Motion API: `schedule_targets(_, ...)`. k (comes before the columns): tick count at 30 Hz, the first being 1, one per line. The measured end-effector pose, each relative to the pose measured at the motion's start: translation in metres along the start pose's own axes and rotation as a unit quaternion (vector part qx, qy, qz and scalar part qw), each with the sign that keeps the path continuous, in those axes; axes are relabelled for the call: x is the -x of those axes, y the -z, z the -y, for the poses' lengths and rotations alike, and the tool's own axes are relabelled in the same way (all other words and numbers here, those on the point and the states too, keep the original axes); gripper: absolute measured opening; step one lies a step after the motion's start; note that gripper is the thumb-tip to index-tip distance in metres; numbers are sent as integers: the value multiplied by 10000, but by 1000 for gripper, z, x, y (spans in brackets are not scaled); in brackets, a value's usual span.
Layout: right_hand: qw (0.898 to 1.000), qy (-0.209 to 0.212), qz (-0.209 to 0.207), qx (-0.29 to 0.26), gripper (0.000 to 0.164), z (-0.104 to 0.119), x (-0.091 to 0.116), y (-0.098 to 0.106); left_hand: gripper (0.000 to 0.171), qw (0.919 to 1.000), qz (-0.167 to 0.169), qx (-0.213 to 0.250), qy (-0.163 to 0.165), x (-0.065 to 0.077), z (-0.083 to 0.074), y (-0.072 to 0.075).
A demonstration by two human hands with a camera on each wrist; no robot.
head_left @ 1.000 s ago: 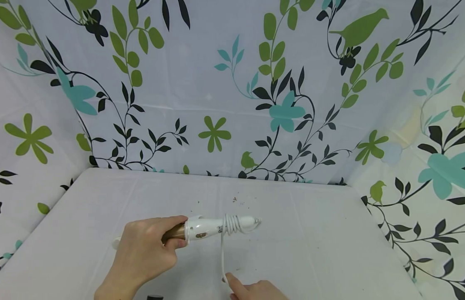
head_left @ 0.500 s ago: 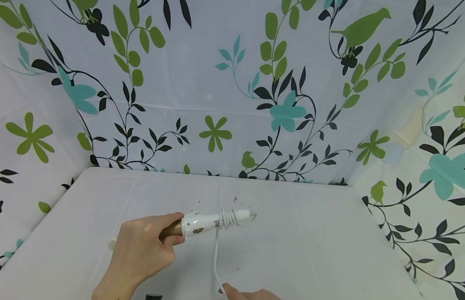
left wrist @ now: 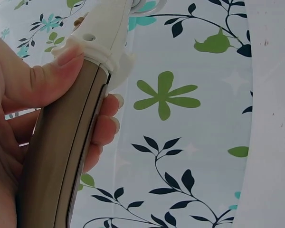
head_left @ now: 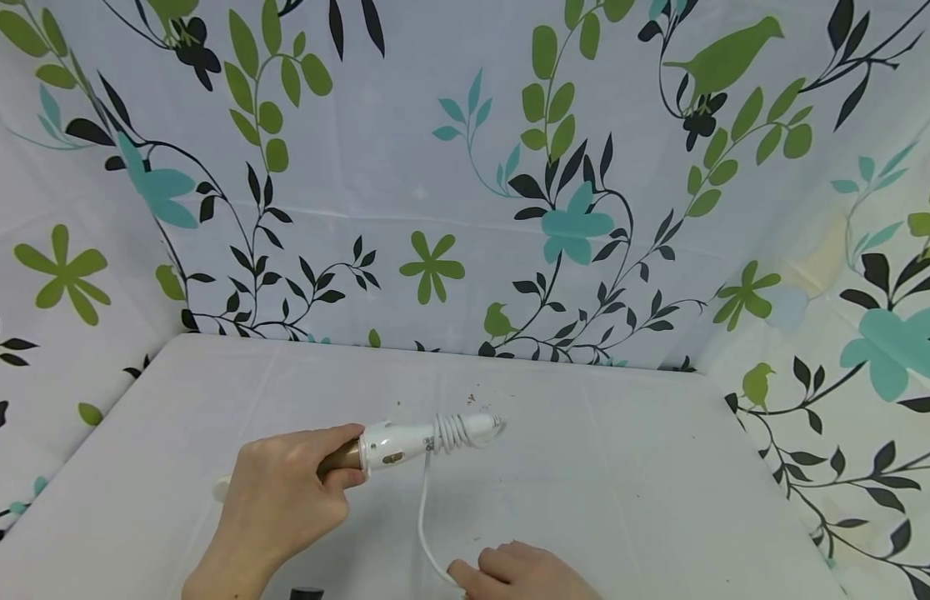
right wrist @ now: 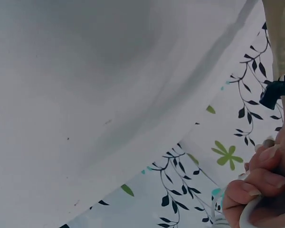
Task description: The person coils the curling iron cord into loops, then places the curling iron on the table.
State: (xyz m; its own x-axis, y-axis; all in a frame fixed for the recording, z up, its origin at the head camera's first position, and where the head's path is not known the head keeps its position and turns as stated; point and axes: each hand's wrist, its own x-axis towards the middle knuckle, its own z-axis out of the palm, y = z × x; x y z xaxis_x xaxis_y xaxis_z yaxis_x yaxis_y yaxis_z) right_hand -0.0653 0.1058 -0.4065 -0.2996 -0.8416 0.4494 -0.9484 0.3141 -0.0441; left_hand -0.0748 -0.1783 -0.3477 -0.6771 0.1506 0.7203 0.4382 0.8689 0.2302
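Note:
My left hand [head_left: 281, 492] grips a curling iron [head_left: 396, 443] by its brown barrel, holding it over the white table. The thumb lies along the barrel [left wrist: 61, 142] beside the white collar in the left wrist view, with the fingertips showing on the far side. Several turns of white cord [head_left: 450, 432] are wound round the far part of the white handle, which points right. From these turns a free length hangs in a curve down to my right hand [head_left: 517, 573], whose curled fingers hold it. A loop of cord [right wrist: 247, 213] also shows by those fingers in the right wrist view.
The white tabletop [head_left: 622, 475] bears small brown specks [head_left: 471, 400]. Patterned cloth [head_left: 360, 167] with leaves and birds stands round its back and sides. A small dark object [head_left: 307, 594] shows at the bottom edge, beside the left forearm.
The curling iron has shifted slightly left and up, its handle end tilting upward. My right hand dropped toward the bottom edge, then came back up and right. The free cord now bows more.

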Motion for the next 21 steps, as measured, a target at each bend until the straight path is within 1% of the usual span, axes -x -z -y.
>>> schedule_targets(2,9993,251,-271,96,20,-3,-4,9,40,10000,45,8,30,0,0,0)
schedule_targets(4,9973,445,-589,51,17,-6,-10,19,40,10000,73,21,31,0,0,0)
schedule_targets(6,9927,653,-1013,-31,16,-10,-15,28,40,10000,60,39,-21,1,-1,-1)
schedule_targets(7,9909,687,-1155,-99,16,-11,-18,33,40,10000,64,49,-38,1,-1,-1)
schedule_targets(10,9844,821,-1517,-346,16,-17,-28,48,40,9998,66,98,-141,1,-1,-1)
schedule_targets(14,9723,1072,-1979,-636,17,-27,-42,63,42,9994,107,180,-268,1,-3,-2)
schedule_targets(17,9654,1080,-2271,-684,19,-34,-50,69,41,9989,161,260,-357,0,-5,-3)
schedule_targets(21,9646,723,-2450,-660,19,-39,-57,72,42,9973,207,476,-514,1,-6,-5)
